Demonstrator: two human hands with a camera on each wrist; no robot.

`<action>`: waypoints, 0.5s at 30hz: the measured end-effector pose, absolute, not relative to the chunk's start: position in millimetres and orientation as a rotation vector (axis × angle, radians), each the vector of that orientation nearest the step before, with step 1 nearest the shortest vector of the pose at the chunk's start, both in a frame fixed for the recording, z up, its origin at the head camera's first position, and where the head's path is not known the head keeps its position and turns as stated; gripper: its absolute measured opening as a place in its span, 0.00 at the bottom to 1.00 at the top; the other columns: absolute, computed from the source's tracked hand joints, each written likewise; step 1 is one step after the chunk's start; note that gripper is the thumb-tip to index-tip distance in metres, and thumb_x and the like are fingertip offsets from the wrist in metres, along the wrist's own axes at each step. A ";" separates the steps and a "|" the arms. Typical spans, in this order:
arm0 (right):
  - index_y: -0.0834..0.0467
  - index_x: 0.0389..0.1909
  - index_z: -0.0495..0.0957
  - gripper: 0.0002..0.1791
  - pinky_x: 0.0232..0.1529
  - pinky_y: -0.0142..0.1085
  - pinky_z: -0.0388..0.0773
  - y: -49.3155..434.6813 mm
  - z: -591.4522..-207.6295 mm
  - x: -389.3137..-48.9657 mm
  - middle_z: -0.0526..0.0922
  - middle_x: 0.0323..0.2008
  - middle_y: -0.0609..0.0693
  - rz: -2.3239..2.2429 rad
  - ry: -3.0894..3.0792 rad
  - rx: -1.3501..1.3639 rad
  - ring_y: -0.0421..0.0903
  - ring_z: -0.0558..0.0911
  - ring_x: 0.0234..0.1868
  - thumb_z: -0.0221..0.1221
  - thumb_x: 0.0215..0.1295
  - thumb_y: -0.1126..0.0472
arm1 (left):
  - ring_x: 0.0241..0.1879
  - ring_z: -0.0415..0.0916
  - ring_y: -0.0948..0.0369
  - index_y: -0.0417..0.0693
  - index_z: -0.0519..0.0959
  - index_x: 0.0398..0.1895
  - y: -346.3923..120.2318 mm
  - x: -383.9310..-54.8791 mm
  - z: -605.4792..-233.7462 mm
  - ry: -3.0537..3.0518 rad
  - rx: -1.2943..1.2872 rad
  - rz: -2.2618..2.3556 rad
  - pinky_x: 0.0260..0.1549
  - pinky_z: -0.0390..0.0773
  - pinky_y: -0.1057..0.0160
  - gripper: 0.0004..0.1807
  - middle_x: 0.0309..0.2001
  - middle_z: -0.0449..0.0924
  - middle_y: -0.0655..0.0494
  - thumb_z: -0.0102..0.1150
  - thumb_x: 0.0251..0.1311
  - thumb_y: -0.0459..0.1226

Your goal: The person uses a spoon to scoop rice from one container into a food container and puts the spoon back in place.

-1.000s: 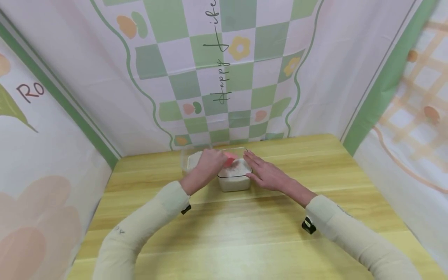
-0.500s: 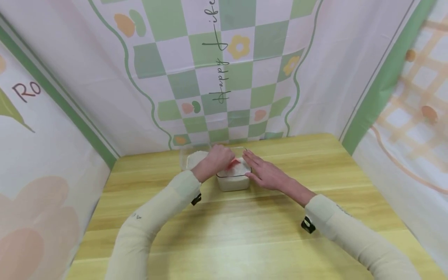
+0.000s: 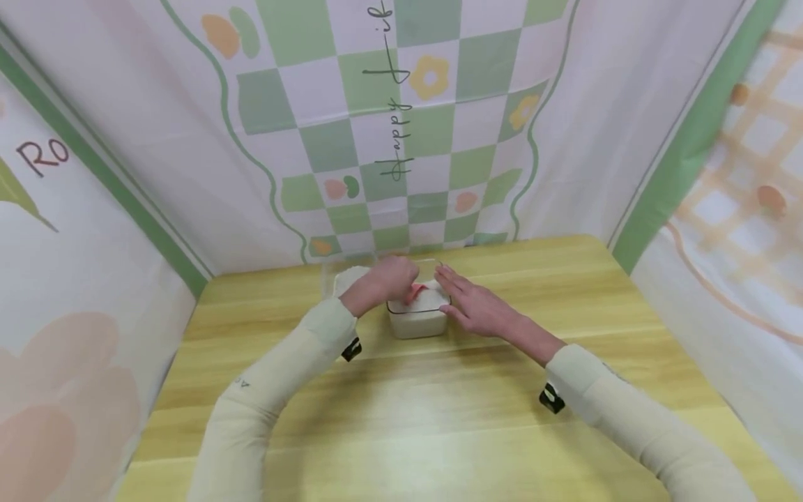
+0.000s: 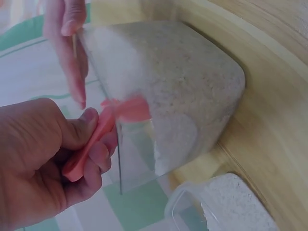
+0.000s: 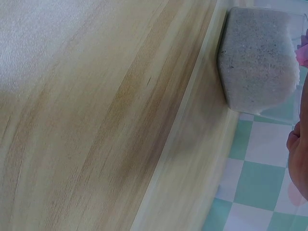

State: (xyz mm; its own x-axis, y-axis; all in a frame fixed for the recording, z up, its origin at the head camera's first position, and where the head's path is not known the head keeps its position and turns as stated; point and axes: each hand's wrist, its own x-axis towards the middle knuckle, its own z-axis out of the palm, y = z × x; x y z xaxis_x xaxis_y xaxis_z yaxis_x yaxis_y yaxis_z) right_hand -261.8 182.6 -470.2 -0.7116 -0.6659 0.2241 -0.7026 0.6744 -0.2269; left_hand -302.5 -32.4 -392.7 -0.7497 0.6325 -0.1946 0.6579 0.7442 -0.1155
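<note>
A clear box (image 3: 419, 324) full of pale grains stands near the back of the table. My left hand (image 3: 390, 277) grips the handle of a pink scoop (image 4: 89, 151) with thumb and curled fingers. In the left wrist view the scoop's head dips inside the box's rim, against the grains. My right hand (image 3: 479, 310) lies along the right side of the same box, fingers extended, fingertips at the rim. Only part of that hand shows at the edge of the right wrist view. To the left, partly behind my left hand, stands a second clear container (image 4: 238, 204) with white grains.
The wooden table (image 3: 401, 418) stretches toward me in front of the boxes. A patterned cloth (image 3: 429, 132) hangs right behind the table's back edge, with more cloth at both sides.
My left hand has moved right, over the box, and the scoop has gone lower into the grains. The right hand has stayed at the box's side.
</note>
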 end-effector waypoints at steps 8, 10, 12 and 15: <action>0.68 0.76 0.52 0.36 0.71 0.54 0.64 183.4 -471.2 -263.3 0.52 0.77 0.64 0.456 -2.771 1.128 0.60 0.55 0.78 0.51 0.76 0.53 | 0.29 0.78 0.57 0.49 0.72 0.18 -40.8 -299.3 -384.7 2.794 0.973 -0.123 0.35 0.80 0.59 0.15 0.24 0.79 0.56 0.60 0.63 0.35; 0.68 0.76 0.52 0.37 0.71 0.54 0.65 183.2 -471.5 -263.3 0.52 0.77 0.64 0.455 -2.771 1.129 0.60 0.54 0.78 0.51 0.76 0.53 | 0.23 0.74 0.59 0.50 0.71 0.14 -43.7 -298.7 -384.3 2.772 0.925 -0.027 0.29 0.77 0.62 0.18 0.19 0.75 0.58 0.59 0.62 0.33; 0.68 0.75 0.52 0.36 0.71 0.54 0.64 183.0 -471.6 -263.1 0.53 0.77 0.65 0.455 -2.771 1.128 0.59 0.54 0.78 0.51 0.76 0.53 | 0.19 0.70 0.62 0.51 0.71 0.10 -46.7 -298.2 -384.2 2.741 0.870 0.071 0.24 0.73 0.66 0.21 0.15 0.73 0.60 0.59 0.62 0.32; 0.69 0.75 0.53 0.36 0.72 0.54 0.64 182.5 -471.2 -262.6 0.53 0.77 0.65 0.460 -2.774 1.127 0.58 0.53 0.79 0.51 0.76 0.52 | 0.14 0.69 0.64 0.51 0.72 0.07 -51.4 -297.8 -385.2 2.694 0.778 0.209 0.19 0.68 0.70 0.23 0.11 0.73 0.62 0.57 0.63 0.31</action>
State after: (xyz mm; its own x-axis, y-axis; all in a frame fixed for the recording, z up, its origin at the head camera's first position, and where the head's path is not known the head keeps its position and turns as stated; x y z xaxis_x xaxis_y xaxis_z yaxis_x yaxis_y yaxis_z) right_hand -262.6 182.5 -471.2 -0.7179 -0.6621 0.2151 -0.6961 0.6783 -0.2353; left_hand -297.8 -51.4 -385.2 -0.7971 0.5401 -0.2700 0.4919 0.8402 0.2282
